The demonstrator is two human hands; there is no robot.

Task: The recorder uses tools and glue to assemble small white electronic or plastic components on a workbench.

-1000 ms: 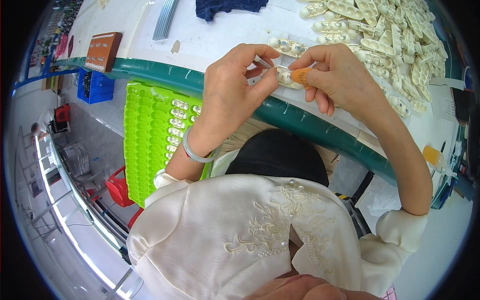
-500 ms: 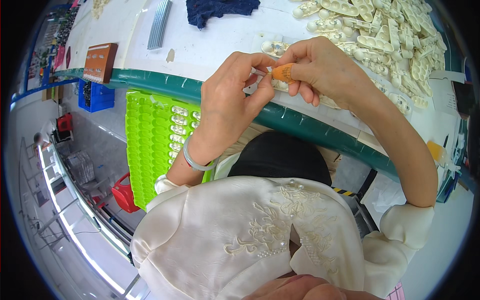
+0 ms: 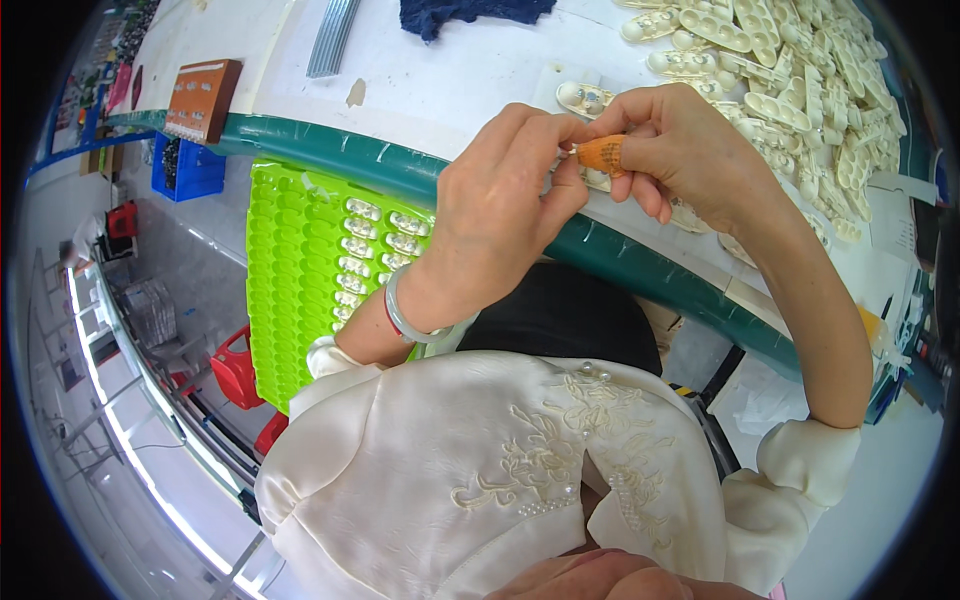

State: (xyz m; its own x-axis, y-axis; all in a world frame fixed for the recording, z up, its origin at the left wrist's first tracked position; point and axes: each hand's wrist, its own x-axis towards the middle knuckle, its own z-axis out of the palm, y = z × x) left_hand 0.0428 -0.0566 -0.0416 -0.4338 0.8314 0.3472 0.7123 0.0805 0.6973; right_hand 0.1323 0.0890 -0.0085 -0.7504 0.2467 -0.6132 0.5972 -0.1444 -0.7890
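Above the table's front edge, my left hand (image 3: 505, 205) and my right hand (image 3: 700, 155) meet fingertip to fingertip. Each is closed in a pinch. Something small and pale shows between the tips, too little of it to name. An orange sleeve (image 3: 600, 154), like a finger cot, sits at the end of a right-hand digit and points toward the left fingers. Just beyond the hands lies a cream, multi-cupped plastic piece (image 3: 584, 98) with small shiny parts in it. More such pieces rest partly behind my right hand.
A heap of cream cupped pieces (image 3: 790, 110) covers the table's right side. Below the green table edge (image 3: 340, 146), a bright green tray (image 3: 290, 270) holds several filled pieces. A brown block (image 3: 203, 100), grey ribbed strips (image 3: 330, 38) and a navy cloth (image 3: 465, 12) lie left and far.
Both hands have shifted slightly right in the picture while staying pinched together. The table and its things have shifted too, as the view moved. The pale bit at the fingertips shows less.
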